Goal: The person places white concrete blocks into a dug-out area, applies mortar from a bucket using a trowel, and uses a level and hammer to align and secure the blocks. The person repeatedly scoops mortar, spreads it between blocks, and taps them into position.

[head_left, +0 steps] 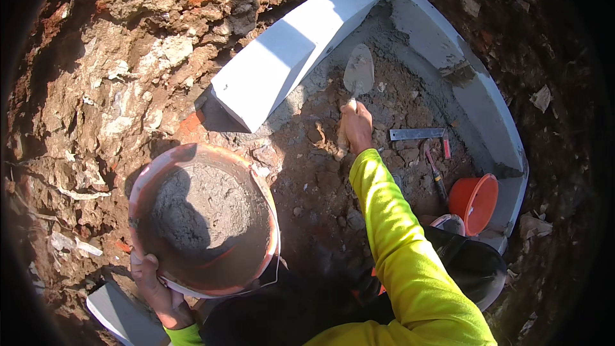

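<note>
My right hand (356, 127) is closed around the handle of a trowel (359, 74), whose blade is pointed away from me over the dirt inside pale concrete blocks (288, 38). Wet grey mortar lines the inner faces of the blocks. At the lower left, my left hand (150, 282) grips the rim of a large bucket (269, 218) containing grey mortar (198, 208). Right of my right hand lie a metal square (413, 134) and a tool with a black and yellow handle (439, 182), beside a small orange bucket (477, 205).
Rough, rocky soil (109, 115) surrounds the blocks. A line of blocks (487, 122) bends down along the right side. Another pale block (122, 314) lies at the lower left. A second small container (448, 224) sits partly behind my right arm, near my dark-clothed leg (474, 269).
</note>
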{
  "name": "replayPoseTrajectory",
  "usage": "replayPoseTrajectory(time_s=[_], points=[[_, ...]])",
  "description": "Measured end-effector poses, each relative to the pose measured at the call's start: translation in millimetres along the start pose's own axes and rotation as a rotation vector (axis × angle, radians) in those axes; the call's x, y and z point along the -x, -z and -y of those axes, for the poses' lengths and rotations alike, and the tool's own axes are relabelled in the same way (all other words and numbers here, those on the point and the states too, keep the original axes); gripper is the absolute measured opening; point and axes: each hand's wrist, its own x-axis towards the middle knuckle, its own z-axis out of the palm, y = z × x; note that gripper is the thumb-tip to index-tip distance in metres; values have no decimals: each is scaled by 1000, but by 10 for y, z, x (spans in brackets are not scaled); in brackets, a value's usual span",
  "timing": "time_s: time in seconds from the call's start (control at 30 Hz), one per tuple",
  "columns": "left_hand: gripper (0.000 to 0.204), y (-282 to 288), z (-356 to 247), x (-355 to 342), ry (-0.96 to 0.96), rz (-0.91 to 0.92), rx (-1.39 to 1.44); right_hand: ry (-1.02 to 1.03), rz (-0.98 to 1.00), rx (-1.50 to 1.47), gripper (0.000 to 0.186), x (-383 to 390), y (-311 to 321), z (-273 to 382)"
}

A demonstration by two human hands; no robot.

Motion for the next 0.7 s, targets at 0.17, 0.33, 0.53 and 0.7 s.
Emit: replayPoseTrajectory(time_s=[0.17,0.33,0.53,0.7], points=[[65,352,89,86,-59,-264,16,-72,127,-222,30,-191,96,4],[40,378,107,111,-65,-358,18,330,149,-320,18,406,243,231],[11,213,10,68,-100,-275,-202,1331,814,937,34,1686,-397,1529],[24,-48,44,57,-178,-200,-307,1398,1119,1266,30,2027,-912,1152]])
